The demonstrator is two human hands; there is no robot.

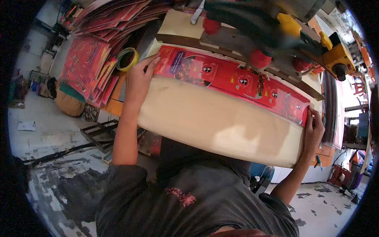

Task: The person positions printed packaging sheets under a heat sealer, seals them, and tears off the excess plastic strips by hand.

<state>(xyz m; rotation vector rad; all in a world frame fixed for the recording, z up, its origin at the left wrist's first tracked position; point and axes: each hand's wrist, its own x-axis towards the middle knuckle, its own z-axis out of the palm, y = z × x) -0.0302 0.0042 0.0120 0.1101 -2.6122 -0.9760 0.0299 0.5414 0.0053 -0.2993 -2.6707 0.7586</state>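
A long red printed sheet [225, 79] with round logos and food pictures lies across the far part of a cream board [213, 114], along the edge of a machine. At the sheet's left end, my left hand [140, 79] pinches its edge between thumb and fingers. My right hand [314, 126] has its fingers bent at the sheet's right end, thumb and fingertips close together on the corner. The sheet's far edge runs beside a dark metal bar [276, 75] of the machine.
Red knobs [260, 58] and a yellow box with a black knob [340, 59] belong to the machine beyond the sheet. Stacked red printed sheets [85, 63] and a yellow tape roll [127, 59] are at the left. A dark metal frame [98, 134] stands low at the left.
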